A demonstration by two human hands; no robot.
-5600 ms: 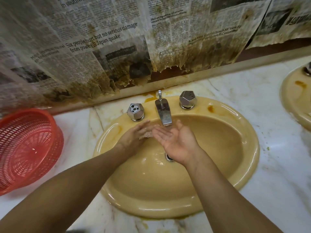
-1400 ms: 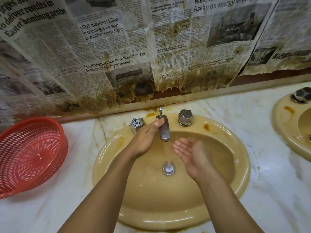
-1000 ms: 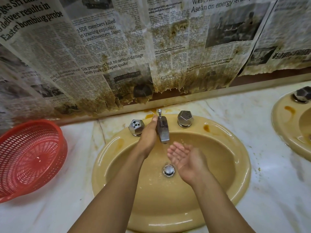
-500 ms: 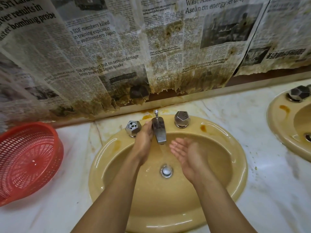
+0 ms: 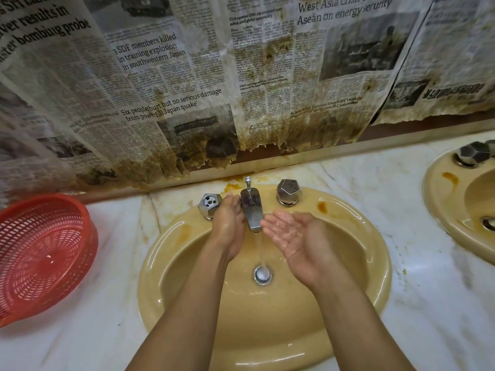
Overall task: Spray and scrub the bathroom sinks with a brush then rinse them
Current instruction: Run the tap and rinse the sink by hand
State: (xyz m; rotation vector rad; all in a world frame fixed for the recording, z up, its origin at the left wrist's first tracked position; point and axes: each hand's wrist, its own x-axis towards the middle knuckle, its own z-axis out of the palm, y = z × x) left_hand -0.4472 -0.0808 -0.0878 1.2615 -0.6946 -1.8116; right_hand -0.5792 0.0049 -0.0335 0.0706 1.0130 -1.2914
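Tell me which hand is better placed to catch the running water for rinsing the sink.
Probably the right hand: it's open, palm up, right beside the stream; the left hand rests against the spout.

Left forearm (image 5: 187,303) and right forearm (image 5: 356,317) bare, reaching from near edge toward far side, converging. Left hand (image 5: 227,228) back up, tilted on edge, fingers straight, together, pointing far. Right hand (image 5: 296,236) palm up, slightly cupped, fingers relaxed, pointing left; palm wet, shiny. Hands close, narrow gap between, not touching.
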